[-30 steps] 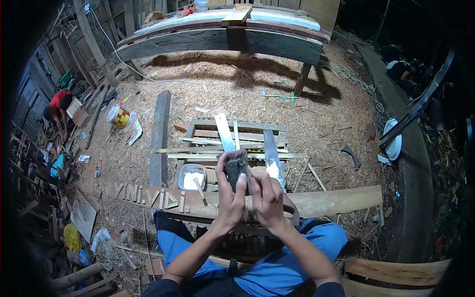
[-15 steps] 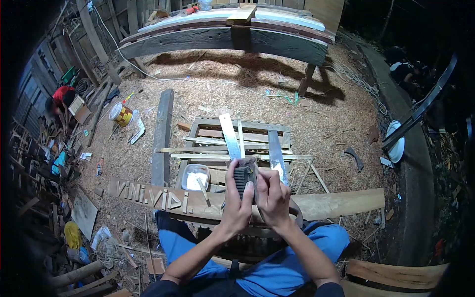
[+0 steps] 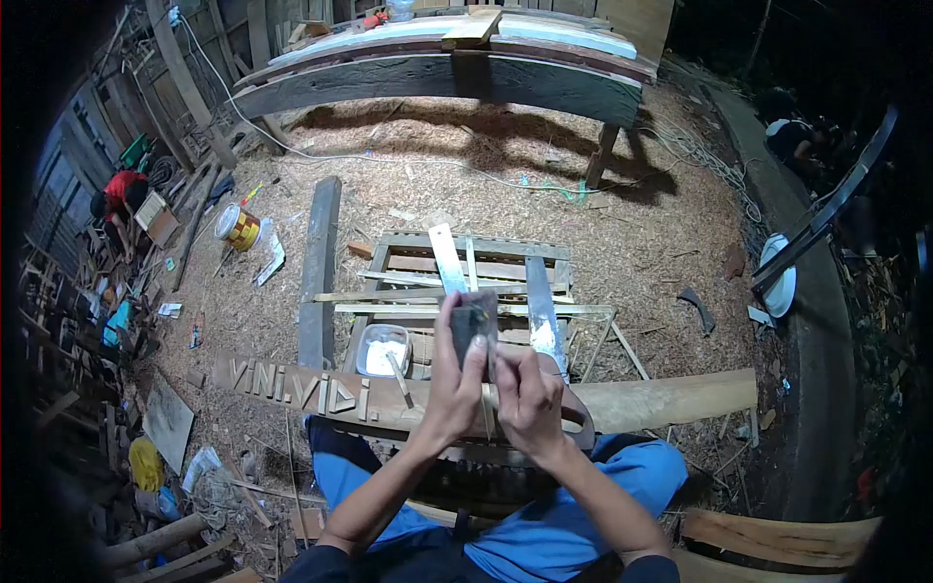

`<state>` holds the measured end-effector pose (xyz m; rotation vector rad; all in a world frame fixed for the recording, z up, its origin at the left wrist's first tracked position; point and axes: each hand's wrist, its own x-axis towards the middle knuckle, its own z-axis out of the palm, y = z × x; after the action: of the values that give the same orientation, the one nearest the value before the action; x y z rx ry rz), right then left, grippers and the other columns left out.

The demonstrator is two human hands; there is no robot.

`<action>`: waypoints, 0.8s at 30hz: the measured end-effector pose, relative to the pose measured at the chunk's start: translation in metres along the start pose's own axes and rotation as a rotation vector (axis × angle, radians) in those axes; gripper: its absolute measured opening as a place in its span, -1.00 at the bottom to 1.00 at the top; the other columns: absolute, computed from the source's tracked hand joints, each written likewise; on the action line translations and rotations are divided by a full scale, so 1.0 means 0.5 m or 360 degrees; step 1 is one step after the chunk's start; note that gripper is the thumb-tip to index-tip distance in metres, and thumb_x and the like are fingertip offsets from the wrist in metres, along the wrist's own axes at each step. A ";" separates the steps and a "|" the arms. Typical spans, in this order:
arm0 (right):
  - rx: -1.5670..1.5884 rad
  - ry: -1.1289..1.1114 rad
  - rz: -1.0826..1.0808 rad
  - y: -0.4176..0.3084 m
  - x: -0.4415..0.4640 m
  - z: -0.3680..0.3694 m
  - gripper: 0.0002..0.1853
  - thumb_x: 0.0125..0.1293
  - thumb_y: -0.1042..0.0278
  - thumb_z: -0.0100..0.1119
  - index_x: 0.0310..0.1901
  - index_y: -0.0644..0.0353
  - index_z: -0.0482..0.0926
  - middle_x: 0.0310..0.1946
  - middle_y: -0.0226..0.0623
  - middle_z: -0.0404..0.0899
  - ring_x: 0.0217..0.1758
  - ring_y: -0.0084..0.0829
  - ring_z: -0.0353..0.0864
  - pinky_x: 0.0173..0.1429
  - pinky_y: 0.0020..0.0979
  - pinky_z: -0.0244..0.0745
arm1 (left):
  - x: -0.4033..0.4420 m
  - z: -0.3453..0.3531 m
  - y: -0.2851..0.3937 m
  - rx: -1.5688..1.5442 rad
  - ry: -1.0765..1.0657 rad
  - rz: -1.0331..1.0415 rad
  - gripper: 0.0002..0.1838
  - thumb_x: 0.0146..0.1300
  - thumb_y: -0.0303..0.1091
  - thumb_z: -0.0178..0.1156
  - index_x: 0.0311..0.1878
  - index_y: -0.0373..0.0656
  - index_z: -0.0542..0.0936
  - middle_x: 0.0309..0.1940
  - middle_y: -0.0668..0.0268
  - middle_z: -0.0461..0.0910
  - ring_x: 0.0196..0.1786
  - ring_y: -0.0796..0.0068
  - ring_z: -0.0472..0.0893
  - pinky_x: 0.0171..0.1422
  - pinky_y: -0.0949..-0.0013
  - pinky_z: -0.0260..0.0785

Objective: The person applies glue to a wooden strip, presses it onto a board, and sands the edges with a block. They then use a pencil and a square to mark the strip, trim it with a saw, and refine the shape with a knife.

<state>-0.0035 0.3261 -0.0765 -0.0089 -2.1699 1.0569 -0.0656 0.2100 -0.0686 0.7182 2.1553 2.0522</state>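
My left hand (image 3: 455,394) is wrapped round a dark, flat block (image 3: 476,316), its thumb lying across the face. My right hand (image 3: 528,398) is closed, fingers curled in, at the block's lower right edge; what its fingertips pinch, if anything, is hidden. Below both hands a long wooden board (image 3: 661,396) lies across in front of my knees. Pale wooden letters (image 3: 335,396) reading "VINI.VIDI." stand out on its left part. A tub of white paste (image 3: 383,352) sits just beyond the board, with a small stick (image 3: 399,377) leaning from it.
A handsaw (image 3: 541,311) and a metal strip (image 3: 446,255) rest on a slatted wooden frame (image 3: 476,240) with thin strips. A dark beam (image 3: 321,253) lies left of it. Farther off are a bucket (image 3: 237,226), a workbench (image 3: 428,85) and a person (image 3: 124,199) bending down.
The block has tilted and shifted slightly up and left in my left hand, so its ribbed face shows less. My right hand has moved down and left, its fingers curled more tightly.
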 end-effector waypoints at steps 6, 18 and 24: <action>0.0351 0.0129 0.0300 -0.017 -0.012 -0.007 -0.88 0.56 0.44 0.12 0.02 0.23 0.56 -0.37 0.00 0.67 -0.34 0.00 0.72 -0.31 -0.13 0.54 | 0.008 0.030 0.015 -0.0182 0.0158 -0.0035 -0.36 0.61 -0.30 -0.06 0.62 -0.34 0.06 0.48 -0.06 0.25 0.51 0.17 0.30 0.61 0.18 0.13; 0.0067 0.0121 0.0269 0.000 -0.015 -0.021 -0.88 0.55 0.43 0.13 0.02 0.22 0.58 -0.40 -0.08 0.67 -0.52 -0.03 0.67 -0.44 -0.15 0.51 | 0.010 0.038 0.012 -0.0080 -0.0012 0.0024 -0.35 0.60 -0.33 -0.02 0.62 -0.36 0.06 0.49 -0.07 0.26 0.51 0.17 0.32 0.62 0.21 0.11; 0.0158 0.0220 0.0257 0.006 0.003 -0.031 -0.87 0.54 0.42 0.15 0.03 0.21 0.57 -0.39 -0.06 0.69 -0.49 -0.02 0.71 -0.43 -0.12 0.51 | -0.035 0.050 0.014 -0.0044 -0.0063 0.0022 -0.34 0.57 -0.34 -0.02 0.61 -0.37 0.06 0.47 -0.08 0.26 0.50 0.13 0.33 0.61 0.21 0.13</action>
<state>0.0038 0.3390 -0.0711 -0.2084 -2.0166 1.2172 -0.0387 0.2263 -0.0688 0.7662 2.1028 2.0520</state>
